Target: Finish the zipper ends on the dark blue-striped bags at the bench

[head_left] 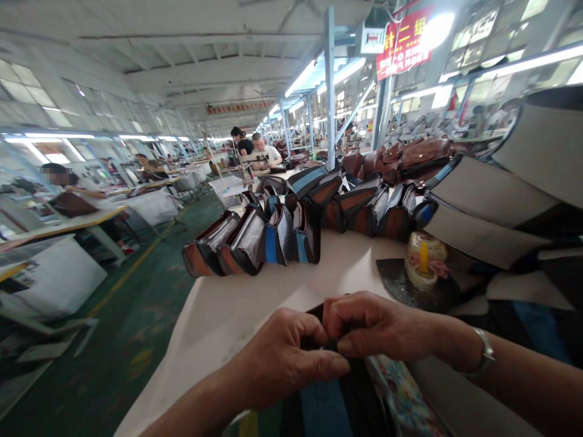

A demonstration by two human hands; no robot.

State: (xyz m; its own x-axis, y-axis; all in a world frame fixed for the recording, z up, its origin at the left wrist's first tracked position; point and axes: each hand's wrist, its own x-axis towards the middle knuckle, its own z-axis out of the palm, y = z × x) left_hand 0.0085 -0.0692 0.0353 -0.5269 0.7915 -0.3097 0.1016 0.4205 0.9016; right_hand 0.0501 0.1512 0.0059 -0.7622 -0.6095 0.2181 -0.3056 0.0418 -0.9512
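Dark fabric piece (334, 340): a black panel with a blue band, held at the near edge of the desk (214, 315), low in the head view; most of it hangs below the hands and runs out of the frame.
Left hand (285, 358): curled tight, thumb and fingertips pinching the upper edge of the piece; grip narrow, closed on the fabric.
Right hand (378, 328): knuckles up, fingers folded, pinching the same edge just beside the left; grip narrow, closed on the fabric. A metal bangle (485, 352) sits on the wrist.
Step in hand: judged as close finger work at the top edge of the piece, both hands touching there; what exactly is pinched between the fingertips is hidden.
Next move calls for: probably a steady two-handed pinch with small pulls, as the contact point is tiny and covered by the fingers.
Look of the piece: soft, matte, dark, with one bright blue stripe; a floral cloth (401, 394) lies just to its right.
Row of pouches (255, 240): brown, grey and blue, standing on edge further back on the desk, well apart from the hands.
Tape roll (423, 258): pale, on a dark offcut near the right side.
Background: other people sit at distant desks.
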